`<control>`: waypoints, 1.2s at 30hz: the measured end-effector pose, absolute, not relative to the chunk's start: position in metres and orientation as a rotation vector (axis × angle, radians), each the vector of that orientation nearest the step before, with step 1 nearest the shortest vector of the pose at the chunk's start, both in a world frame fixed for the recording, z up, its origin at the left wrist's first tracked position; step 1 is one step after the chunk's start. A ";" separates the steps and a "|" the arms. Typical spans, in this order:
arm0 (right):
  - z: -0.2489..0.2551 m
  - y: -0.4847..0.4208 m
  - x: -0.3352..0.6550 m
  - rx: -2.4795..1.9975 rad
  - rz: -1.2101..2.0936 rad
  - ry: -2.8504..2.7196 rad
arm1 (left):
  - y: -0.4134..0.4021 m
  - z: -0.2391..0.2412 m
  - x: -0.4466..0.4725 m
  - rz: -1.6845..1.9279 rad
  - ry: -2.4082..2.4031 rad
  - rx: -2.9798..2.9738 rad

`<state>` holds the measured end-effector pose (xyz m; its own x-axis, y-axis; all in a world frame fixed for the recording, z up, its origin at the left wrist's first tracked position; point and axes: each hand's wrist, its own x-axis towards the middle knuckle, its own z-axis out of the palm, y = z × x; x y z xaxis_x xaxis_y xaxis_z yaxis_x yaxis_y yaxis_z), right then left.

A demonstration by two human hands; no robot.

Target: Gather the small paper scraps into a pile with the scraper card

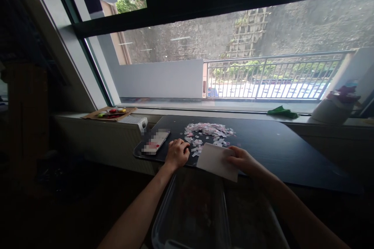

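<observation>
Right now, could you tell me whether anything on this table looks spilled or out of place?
Yes: small pink and white paper scraps lie strewn loosely on the dark table, some straggling between the left hand and the white sheet.

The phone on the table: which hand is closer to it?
Left. The left hand rests just right of the phone; the right hand is farther right, holding a white card.

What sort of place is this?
Probably a home or studio room: a dark table by a big window facing a railed balcony, with paper scraps, a phone, and a white sheet in the right hand.
</observation>
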<state>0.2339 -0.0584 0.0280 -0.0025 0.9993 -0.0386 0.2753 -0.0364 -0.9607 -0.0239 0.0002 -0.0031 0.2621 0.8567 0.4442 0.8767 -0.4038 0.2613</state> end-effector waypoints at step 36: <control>0.052 -0.075 0.230 -1.566 0.589 -1.637 | 0.001 -0.003 -0.025 -0.822 -1.686 -2.459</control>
<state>0.2302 -0.0751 0.0518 0.0633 0.9742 0.2166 0.6132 0.1333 -0.7786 -0.0246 0.0008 -0.0032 0.2644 0.8535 0.4492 0.8794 -0.4045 0.2509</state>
